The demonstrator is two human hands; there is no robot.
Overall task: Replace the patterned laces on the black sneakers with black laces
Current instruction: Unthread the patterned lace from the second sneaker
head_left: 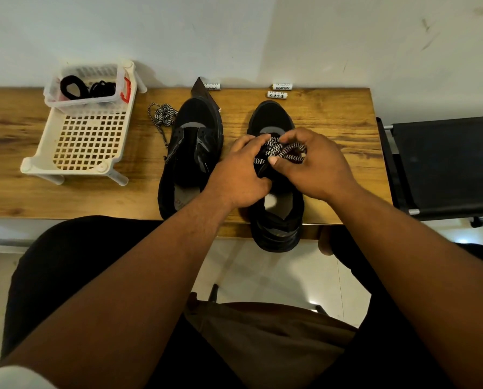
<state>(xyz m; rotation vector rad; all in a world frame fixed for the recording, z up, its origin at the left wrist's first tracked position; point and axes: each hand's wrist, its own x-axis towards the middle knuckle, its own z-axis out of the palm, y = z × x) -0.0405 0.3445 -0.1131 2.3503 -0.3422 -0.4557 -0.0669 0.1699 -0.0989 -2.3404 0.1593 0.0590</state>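
Right sneaker (275, 175): it sits nearest you, heel over the bench (333, 122) edge, so its lacing is within easy reach.
Hands: your left hand (239, 175) and right hand (316, 167) both pinch the patterned lace (286, 153), probably to work it out of the eyelets.
Left sneaker (192, 153): already bare, its removed lace (161, 115) lying beside it.
Black laces (87, 88): waiting in the clear tub (86, 103) on the white rack (74, 141), well apart.

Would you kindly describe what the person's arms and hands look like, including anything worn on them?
Both forearms are bare from elbow to wrist, with no sleeves in view. The left hand and right hand wear no gloves, and no rings, watch or bracelets show. Fingernails are short. A bit of white at the lower left corner may be clothing; it cannot be identified.
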